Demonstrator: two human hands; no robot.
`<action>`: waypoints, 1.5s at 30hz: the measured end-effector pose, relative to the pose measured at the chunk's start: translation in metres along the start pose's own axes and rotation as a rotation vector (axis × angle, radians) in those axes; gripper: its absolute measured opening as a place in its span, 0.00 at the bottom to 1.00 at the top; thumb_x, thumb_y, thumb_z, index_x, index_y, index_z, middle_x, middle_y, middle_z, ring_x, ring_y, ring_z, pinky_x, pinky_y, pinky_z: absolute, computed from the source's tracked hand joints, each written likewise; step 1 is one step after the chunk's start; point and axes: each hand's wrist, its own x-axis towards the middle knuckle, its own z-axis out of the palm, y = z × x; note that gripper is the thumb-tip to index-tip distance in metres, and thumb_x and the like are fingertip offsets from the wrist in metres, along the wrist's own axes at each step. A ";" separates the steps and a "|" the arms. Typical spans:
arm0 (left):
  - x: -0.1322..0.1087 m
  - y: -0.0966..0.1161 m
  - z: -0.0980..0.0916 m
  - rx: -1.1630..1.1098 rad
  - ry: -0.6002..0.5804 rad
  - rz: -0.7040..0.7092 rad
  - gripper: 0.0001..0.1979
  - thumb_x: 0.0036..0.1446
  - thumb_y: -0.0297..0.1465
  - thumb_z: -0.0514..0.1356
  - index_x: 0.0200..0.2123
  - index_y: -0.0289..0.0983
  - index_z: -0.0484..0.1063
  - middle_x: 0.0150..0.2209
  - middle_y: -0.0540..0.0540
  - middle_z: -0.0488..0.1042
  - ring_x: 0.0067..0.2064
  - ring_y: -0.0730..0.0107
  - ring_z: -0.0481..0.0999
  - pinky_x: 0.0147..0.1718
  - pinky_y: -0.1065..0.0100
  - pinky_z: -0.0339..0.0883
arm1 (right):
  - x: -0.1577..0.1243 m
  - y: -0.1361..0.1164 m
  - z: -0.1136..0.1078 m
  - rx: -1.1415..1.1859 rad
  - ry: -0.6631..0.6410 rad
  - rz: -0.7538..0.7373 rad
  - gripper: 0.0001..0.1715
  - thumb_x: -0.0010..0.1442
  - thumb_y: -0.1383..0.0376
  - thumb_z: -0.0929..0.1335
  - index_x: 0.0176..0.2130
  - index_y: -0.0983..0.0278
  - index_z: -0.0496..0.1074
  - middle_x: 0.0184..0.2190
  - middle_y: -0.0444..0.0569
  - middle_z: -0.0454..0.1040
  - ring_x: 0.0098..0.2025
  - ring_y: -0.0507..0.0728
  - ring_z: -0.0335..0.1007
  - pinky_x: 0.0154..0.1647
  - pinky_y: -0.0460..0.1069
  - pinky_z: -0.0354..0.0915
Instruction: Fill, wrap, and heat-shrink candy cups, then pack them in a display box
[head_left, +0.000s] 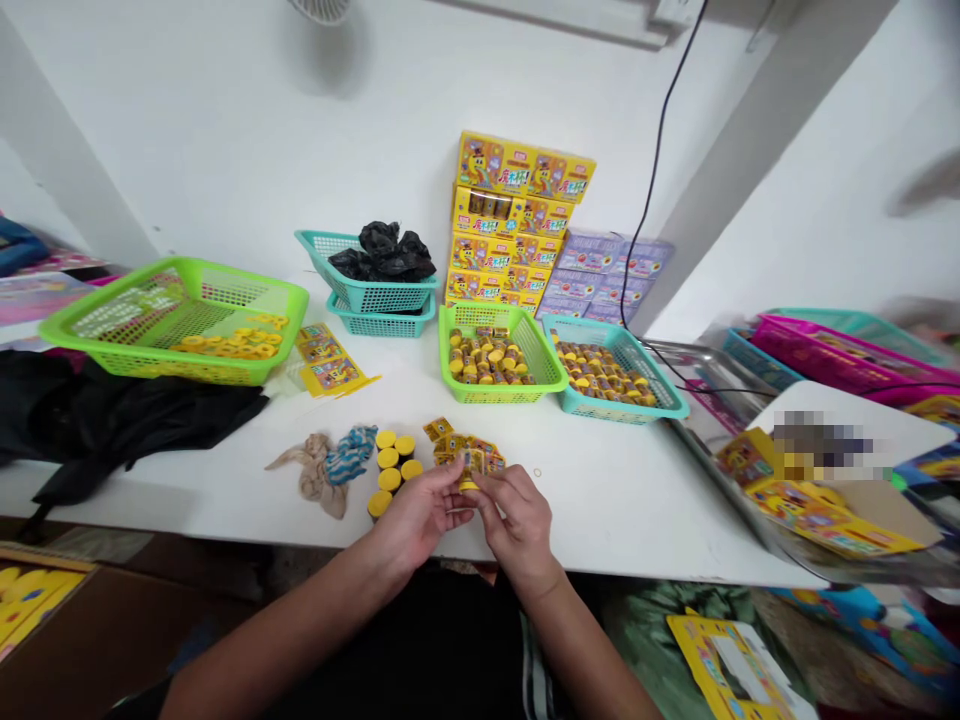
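Observation:
At the table's front, my left hand (421,508) and my right hand (523,522) are closed on one small yellow-capped container (472,470), fingertips at its sides. It is partly see-through with a yellow end; finer detail is too small to read. Just behind it lie printed yellow label pieces (444,440), partly hidden by the fingers. Left of my left hand stand several dark containers with yellow tops (388,458), grouped closely. Further left are a crumpled beige cloth (319,478) and a blue-striped cloth (351,455).
A green basket (553,380) and a teal basket (637,412) hold small yellow-capped containers. A larger green basket (112,352) holds yellow rings (240,342). Yellow printed boxes (517,215) are stacked at the wall. A metal tray (720,490) and black cable (654,160) are on the right.

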 end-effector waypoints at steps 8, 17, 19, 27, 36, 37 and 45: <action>0.002 -0.007 -0.002 -0.040 -0.002 0.037 0.03 0.54 0.25 0.65 0.31 0.32 0.74 0.25 0.49 0.76 0.25 0.75 0.74 0.28 0.73 0.66 | -0.004 -0.003 0.000 -0.088 0.017 -0.105 0.20 0.58 0.78 0.66 0.48 0.61 0.73 0.32 0.49 0.73 0.34 0.57 0.68 0.33 0.53 0.68; -0.002 0.001 0.000 0.002 -0.081 0.026 0.09 0.54 0.32 0.66 0.36 0.31 0.77 0.32 0.44 0.78 0.28 0.73 0.75 0.31 0.70 0.68 | 0.001 -0.007 0.001 -0.024 0.037 0.009 0.24 0.60 0.74 0.69 0.55 0.61 0.69 0.38 0.54 0.74 0.41 0.59 0.70 0.39 0.56 0.71; 0.000 -0.002 -0.001 0.021 -0.087 0.062 0.11 0.50 0.32 0.69 0.35 0.31 0.77 0.31 0.46 0.78 0.28 0.74 0.74 0.30 0.72 0.67 | 0.001 -0.008 0.000 0.010 0.040 0.018 0.23 0.60 0.75 0.69 0.54 0.61 0.70 0.37 0.52 0.75 0.40 0.59 0.70 0.38 0.55 0.71; -0.002 -0.002 0.000 0.035 -0.013 0.138 0.19 0.37 0.32 0.75 0.32 0.36 0.73 0.28 0.50 0.77 0.26 0.74 0.74 0.27 0.72 0.66 | 0.004 -0.010 -0.002 0.151 0.033 0.111 0.17 0.59 0.74 0.70 0.48 0.60 0.74 0.34 0.49 0.76 0.36 0.56 0.71 0.36 0.52 0.70; -0.010 0.001 0.004 0.173 -0.079 0.358 0.16 0.43 0.37 0.72 0.25 0.35 0.70 0.25 0.51 0.72 0.26 0.74 0.71 0.23 0.73 0.61 | 0.008 -0.018 -0.005 0.343 -0.046 0.326 0.19 0.55 0.64 0.74 0.48 0.60 0.73 0.35 0.46 0.75 0.33 0.54 0.69 0.33 0.49 0.68; -0.010 0.000 0.003 0.186 -0.090 0.365 0.15 0.44 0.37 0.72 0.25 0.34 0.70 0.25 0.51 0.72 0.27 0.74 0.71 0.24 0.73 0.61 | 0.009 -0.018 -0.006 0.348 -0.047 0.328 0.20 0.55 0.64 0.74 0.48 0.60 0.73 0.35 0.46 0.75 0.33 0.54 0.69 0.33 0.49 0.68; -0.010 0.004 0.000 0.250 -0.068 0.401 0.18 0.42 0.33 0.73 0.35 0.37 0.71 0.31 0.49 0.76 0.32 0.67 0.75 0.31 0.69 0.64 | 0.016 -0.020 -0.012 0.348 -0.138 0.323 0.26 0.54 0.64 0.74 0.52 0.61 0.70 0.36 0.47 0.74 0.33 0.53 0.68 0.30 0.48 0.67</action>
